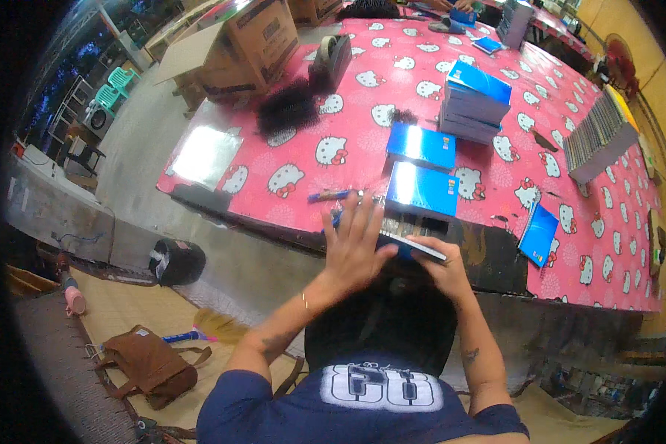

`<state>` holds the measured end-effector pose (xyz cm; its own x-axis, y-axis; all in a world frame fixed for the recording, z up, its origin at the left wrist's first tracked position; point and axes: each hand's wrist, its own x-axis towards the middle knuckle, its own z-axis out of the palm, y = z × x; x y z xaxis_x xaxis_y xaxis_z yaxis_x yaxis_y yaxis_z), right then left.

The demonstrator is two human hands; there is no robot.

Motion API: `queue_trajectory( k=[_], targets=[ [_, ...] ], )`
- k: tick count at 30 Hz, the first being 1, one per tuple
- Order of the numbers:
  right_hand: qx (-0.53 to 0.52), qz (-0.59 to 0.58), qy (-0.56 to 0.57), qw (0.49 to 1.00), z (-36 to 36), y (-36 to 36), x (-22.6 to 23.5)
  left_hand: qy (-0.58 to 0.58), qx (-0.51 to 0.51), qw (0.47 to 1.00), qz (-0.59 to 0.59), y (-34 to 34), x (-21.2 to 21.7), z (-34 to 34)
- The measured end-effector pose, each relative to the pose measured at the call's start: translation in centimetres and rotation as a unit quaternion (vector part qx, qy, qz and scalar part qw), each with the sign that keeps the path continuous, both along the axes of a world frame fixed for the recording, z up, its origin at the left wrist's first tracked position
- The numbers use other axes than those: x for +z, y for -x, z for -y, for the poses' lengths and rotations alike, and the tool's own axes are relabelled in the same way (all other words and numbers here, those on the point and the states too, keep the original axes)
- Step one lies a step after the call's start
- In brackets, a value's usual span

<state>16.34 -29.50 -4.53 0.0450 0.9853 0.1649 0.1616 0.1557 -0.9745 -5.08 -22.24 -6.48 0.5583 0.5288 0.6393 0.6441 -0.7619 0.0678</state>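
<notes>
My right hand [442,268] grips the near end of a small wire-bound notebook [411,243], tilted almost edge-on at the table's near edge. My left hand [355,240] is spread with fingers stretched out, beside the notebook's left end; whether its thumb touches the notebook I cannot tell. Just beyond my hands lies a blue-covered notebook [423,189], with another blue notebook [422,146] behind it. A blue pen-like item [328,196] lies past my left fingertips. To the right, a single blue notebook [539,235] lies near the table edge.
A tall notebook stack [475,111] stands behind. At right, a row of bound notebooks [601,140] stands on the pink patterned tablecloth [274,200]. A tape dispenser [329,63], black bristly clump [288,107] and open cardboard box [251,48] are at left. Another person's hands [470,6] work at the far end.
</notes>
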Motion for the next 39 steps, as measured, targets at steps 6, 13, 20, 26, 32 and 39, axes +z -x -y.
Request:
queue_trajectory(
  k=[6,13,20,26,32,39],
  targets=[
    [0.005,-0.007,0.007,1.000,-0.2,0.1,0.0,-0.005,-0.050,0.998,-0.032,0.3,-3.9,2.7],
    [0.008,-0.015,0.008,1.000,-0.3,-0.1,0.3,0.071,-0.158,0.985,0.017,-0.1,5.3,-3.3],
    [0.002,-0.005,-0.014,1.000,-0.3,0.2,0.6,0.036,-0.203,0.978,0.023,0.1,5.6,-4.4],
    [0.017,0.019,0.022,0.999,-0.4,-0.1,0.2,0.065,-0.159,0.985,-0.003,0.5,4.5,-4.1],
    [-0.019,-0.036,0.012,0.999,-0.5,0.2,0.2,0.003,-0.020,0.994,-0.108,-0.5,-4.0,2.0],
    [-0.003,-0.026,0.008,1.000,-0.4,-0.1,0.0,0.004,-0.005,0.998,-0.070,-1.9,-4.0,1.5]
  ],
)
